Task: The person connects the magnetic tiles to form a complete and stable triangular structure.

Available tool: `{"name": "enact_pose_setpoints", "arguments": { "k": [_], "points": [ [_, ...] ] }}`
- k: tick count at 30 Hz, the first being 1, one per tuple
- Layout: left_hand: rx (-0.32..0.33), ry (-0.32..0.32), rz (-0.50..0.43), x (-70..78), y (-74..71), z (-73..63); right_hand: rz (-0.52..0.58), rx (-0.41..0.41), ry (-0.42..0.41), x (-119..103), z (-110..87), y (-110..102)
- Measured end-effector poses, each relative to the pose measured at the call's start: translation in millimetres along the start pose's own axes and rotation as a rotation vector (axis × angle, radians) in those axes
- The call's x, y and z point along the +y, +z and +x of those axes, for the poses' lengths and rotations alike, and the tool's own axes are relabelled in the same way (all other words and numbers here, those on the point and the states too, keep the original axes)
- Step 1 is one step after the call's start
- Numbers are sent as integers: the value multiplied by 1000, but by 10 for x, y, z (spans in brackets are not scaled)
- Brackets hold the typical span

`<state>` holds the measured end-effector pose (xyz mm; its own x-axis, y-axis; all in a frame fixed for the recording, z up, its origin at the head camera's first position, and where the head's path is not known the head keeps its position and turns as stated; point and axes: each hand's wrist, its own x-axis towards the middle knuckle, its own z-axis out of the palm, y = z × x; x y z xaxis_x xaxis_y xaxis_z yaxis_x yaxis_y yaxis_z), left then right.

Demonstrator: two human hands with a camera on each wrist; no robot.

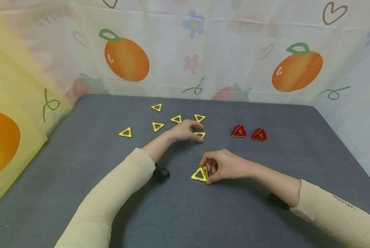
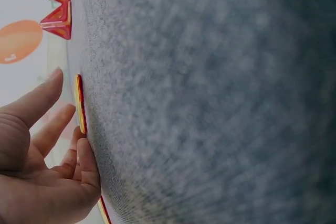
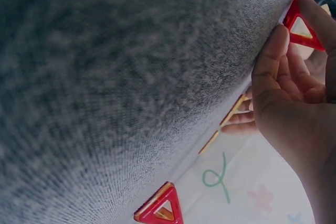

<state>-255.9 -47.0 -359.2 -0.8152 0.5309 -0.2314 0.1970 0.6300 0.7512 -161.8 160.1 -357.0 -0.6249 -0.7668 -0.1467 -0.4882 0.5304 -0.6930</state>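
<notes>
My right hand pinches two joined yellow magnetic triangle tiles between thumb and fingers, near the middle of the table. One tile leans against the other; their red side faces the right wrist camera. Farther back, my left hand reaches over a flat triangle tile, thumb and fingers spread around it. In the left wrist view this tile is seen edge-on by the fingertips, with no grip on it visible. Two red pyramids of such tiles stand to the right.
Several loose yellow triangle tiles lie flat on the grey table, among them one at the far back and one at the left. A printed curtain hangs behind the table. Black wrist cameras sit under the sleeves.
</notes>
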Motion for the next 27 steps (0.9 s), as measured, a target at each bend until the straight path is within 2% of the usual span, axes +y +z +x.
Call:
{"name": "enact_pose_setpoints", "arguments": {
  "k": [8,20,27],
  "points": [
    [13,44,15,-25,14,4,0,-1,-4,2,0,-1],
    [80,17,30,-39,73,2,-1,1,-4,-1,-1,3],
    [92,3,40,-32,81,-7,3,1,-2,-7,0,6]
  ]
}}
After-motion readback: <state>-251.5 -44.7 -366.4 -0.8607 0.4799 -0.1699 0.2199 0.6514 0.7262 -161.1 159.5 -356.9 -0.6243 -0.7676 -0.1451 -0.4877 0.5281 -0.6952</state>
